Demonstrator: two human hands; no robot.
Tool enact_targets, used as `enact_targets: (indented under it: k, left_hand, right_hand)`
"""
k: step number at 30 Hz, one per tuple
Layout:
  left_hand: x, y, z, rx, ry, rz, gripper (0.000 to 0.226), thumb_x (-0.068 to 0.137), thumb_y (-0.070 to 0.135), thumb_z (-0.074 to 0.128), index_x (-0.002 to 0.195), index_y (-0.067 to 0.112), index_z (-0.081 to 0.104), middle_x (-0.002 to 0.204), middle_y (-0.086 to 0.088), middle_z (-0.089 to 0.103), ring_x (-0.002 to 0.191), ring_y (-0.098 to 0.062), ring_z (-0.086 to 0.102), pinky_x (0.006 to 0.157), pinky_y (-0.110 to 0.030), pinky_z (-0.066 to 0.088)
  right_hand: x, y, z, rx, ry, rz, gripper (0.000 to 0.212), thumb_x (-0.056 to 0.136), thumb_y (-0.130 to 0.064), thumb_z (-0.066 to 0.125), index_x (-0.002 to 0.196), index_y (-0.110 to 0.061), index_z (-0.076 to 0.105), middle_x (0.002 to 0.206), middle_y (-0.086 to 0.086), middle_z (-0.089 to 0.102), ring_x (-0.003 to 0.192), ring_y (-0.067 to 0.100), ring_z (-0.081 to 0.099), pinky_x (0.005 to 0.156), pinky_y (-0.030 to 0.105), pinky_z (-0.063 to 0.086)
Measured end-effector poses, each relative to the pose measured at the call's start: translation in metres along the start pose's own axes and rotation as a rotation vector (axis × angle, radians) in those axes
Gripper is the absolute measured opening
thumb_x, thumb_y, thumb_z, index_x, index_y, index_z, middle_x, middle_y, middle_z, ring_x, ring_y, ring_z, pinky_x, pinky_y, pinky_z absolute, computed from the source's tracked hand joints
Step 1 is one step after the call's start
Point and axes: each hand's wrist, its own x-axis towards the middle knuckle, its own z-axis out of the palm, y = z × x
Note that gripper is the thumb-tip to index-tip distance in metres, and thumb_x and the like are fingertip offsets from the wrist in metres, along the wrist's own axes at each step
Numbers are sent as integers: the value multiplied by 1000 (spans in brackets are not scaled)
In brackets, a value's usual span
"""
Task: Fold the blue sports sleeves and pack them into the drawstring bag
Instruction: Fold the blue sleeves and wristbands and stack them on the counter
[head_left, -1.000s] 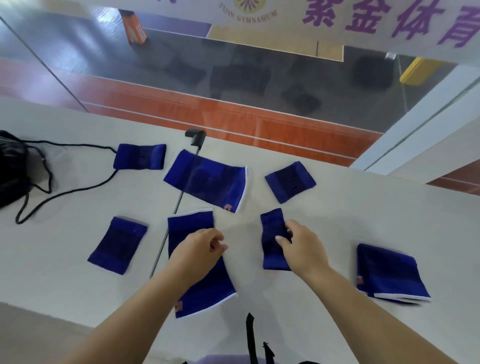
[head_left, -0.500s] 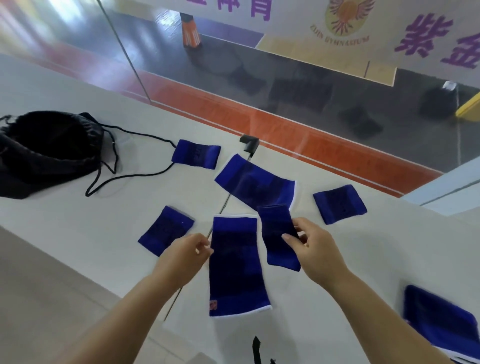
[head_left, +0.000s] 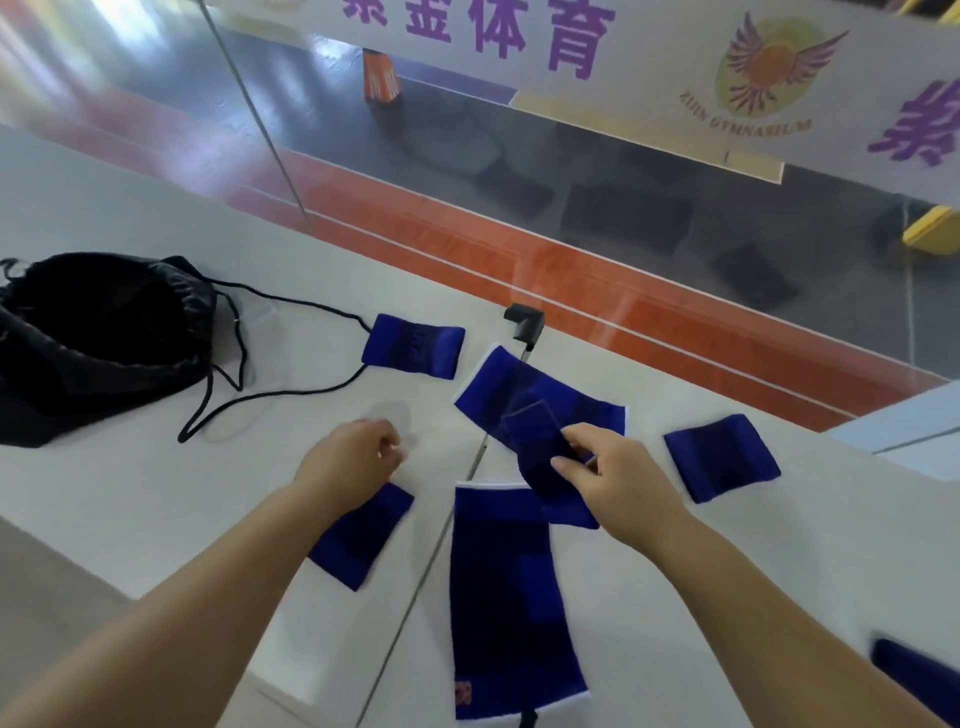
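Note:
Several blue sports sleeves lie on the white table (head_left: 130, 499). My right hand (head_left: 618, 483) pinches a small blue sleeve (head_left: 540, 447) and holds it above the table, over a long blue sleeve (head_left: 509, 597) with white edging. My left hand (head_left: 353, 457) hovers with fingers curled in, holding nothing, just above another small sleeve (head_left: 363, 535). A wide sleeve (head_left: 535, 395) lies behind the held one, a short one (head_left: 413, 345) further left, another short one (head_left: 722, 457) at the right. The black drawstring bag (head_left: 93, 338) sits at the far left, mouth open, its cords (head_left: 270, 395) trailing across the table.
A folded blue sleeve (head_left: 914, 670) shows at the lower right edge. A black clamp (head_left: 524, 325) sits at the table's far edge on a seam (head_left: 431, 551) between two tabletops. Beyond the table is a glass pane with an orange and grey gym floor below.
My right hand has lifted the small sleeve off the table and carried it left. My left hand left the long sleeve and moved left. The view has panned towards the bag.

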Motion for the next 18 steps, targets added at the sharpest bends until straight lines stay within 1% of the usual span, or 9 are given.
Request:
enact_targets:
  k: [2,4,6,8,10,12,14,15,18]
  left_hand:
    - [31,-4,-14,26,8,73,27,92,32,53,112,16,61,111,-2,62,98,-20,57,81,-30,44]
    - [67,-10,-29,44,15,151,30,93,31,51,118,16,57,117,-3,58,104,-21,53,83,-30,43]
    - [96,-11,-37,70,35,199,35,94,29,50,127,15,52,129,-4,52,119,-25,44,93,-34,39]
    - [119,-7,-42,116,56,248,42,94,25,52,133,11,47,138,-8,47,129,-30,34,106,-35,29]
    - [142,-4,-46,126,36,314,46,94,21,53,137,6,43,143,-10,42,134,-32,28,110,-35,23]
    - [158,-1,-47,104,-33,371,52,93,17,54,141,5,36,148,-10,36,139,-30,23,113,-36,22]
    - [170,0,-46,132,-121,416,56,92,16,57,142,5,34,149,-9,35,139,-28,25,113,-38,26]
    - [173,-1,-44,164,-150,427,55,90,17,59,139,6,37,147,-9,38,135,-29,30,110,-39,30]
    - [178,-1,-44,242,-136,428,44,86,23,64,126,10,50,132,-9,47,119,-31,41,99,-41,38]
  right_hand:
    - [13,-14,5,-23,21,48,24,94,-24,54,118,-20,59,102,-9,62,89,10,58,83,29,52]
    - [29,-28,11,-24,64,100,21,95,-23,53,114,-22,60,99,-10,63,87,8,58,80,28,51]
    - [38,-38,15,-5,102,146,12,95,-22,52,104,-24,60,89,-12,63,79,7,58,71,23,47]
    - [43,-43,17,-4,122,174,8,95,-21,52,96,-23,60,81,-13,62,74,7,58,66,23,46]
    - [52,-50,22,-12,153,214,8,95,-22,52,96,-21,60,83,-10,63,75,9,58,69,27,50]
    - [55,-55,26,-21,181,246,8,95,-22,52,96,-19,60,84,-7,63,76,9,58,70,28,50]
    - [56,-57,28,-21,205,275,8,95,-22,53,94,-18,59,82,-7,62,74,9,57,68,25,47]
    - [55,-58,29,-24,207,294,7,95,-22,53,94,-19,59,82,-8,62,75,8,56,68,23,45]
    - [50,-59,31,-30,202,357,9,95,-23,52,101,-22,59,88,-10,62,79,6,57,71,22,47]
